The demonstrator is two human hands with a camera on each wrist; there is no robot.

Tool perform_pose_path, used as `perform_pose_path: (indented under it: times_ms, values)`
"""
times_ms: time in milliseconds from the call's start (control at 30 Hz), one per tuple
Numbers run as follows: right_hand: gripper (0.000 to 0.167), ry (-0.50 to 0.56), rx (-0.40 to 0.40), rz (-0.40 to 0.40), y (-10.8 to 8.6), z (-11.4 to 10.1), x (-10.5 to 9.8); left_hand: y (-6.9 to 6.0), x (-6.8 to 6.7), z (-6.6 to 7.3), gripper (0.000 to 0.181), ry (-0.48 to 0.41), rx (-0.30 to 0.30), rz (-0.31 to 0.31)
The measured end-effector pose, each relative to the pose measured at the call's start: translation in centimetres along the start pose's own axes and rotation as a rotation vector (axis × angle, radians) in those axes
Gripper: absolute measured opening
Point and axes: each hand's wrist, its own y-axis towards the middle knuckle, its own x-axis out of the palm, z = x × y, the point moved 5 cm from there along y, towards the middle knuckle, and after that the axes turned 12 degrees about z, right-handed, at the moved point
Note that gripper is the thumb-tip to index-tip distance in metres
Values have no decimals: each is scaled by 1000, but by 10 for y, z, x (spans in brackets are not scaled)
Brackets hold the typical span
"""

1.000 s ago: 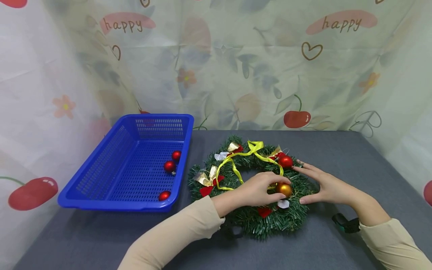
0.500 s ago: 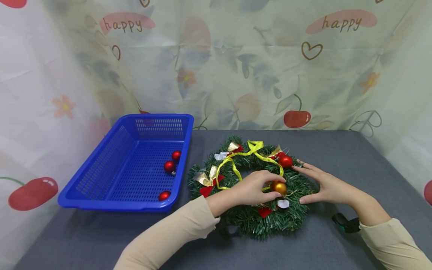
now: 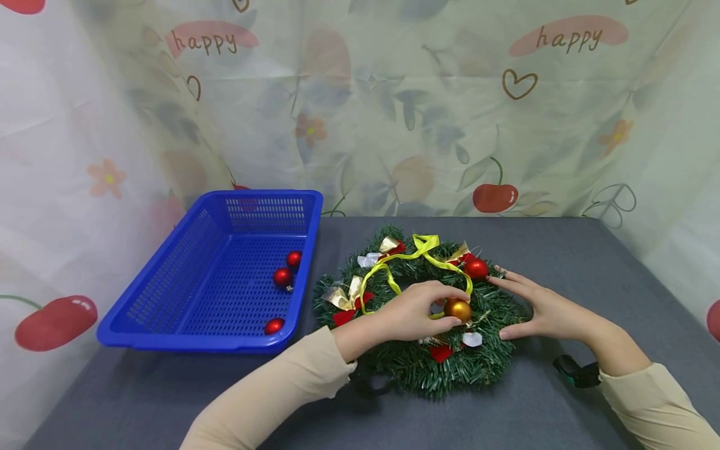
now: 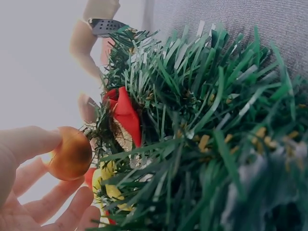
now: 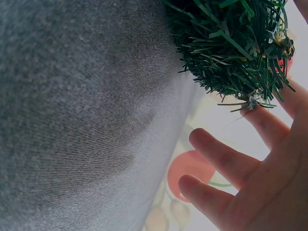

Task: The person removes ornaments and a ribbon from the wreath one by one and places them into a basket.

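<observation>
A gold ball [image 3: 458, 310] is pinched between the thumb and fingers of the left hand [image 3: 415, 312], over the inner front right part of a green wreath [image 3: 433, 375]. In the left wrist view the gold ball [image 4: 71, 154] sits by the thumb, beside a red bow [image 4: 126, 113]. The right hand [image 3: 554, 314] rests with spread fingers at the wreath's right edge, fingertips near a red ball [image 3: 476, 269]. In the right wrist view, a finger of the right hand [image 5: 260, 178] touches the green tips [image 5: 236, 57]; other fingers extend free.
A blue basket [image 3: 185, 341] stands to the left on the grey cloth, with several red balls [image 3: 282, 277] along its right side. Yellow ribbon [image 3: 423, 245] loops across the wreath. Printed curtains surround the back and sides. A black strap-like item [image 3: 576, 372] is by the right wrist.
The left hand has shifted left with the gold ball, from over the wreath's right part toward its middle opening. The right hand stays where it was.
</observation>
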Motion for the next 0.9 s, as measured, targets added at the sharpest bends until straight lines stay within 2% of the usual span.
perform_pose_path:
  times_ms: [300, 567, 900]
  values:
    - [89, 1, -9, 3, 0, -1, 0, -7, -7, 2, 39, -18, -20, -17]
    - [90, 3, -4, -5, 0, -2, -1, -17, -20, 8, 39, -41, -28, -7]
    - [90, 4, -16, 2, 0, -2, 0, -27, -35, 7, 38, -43, -25, 16]
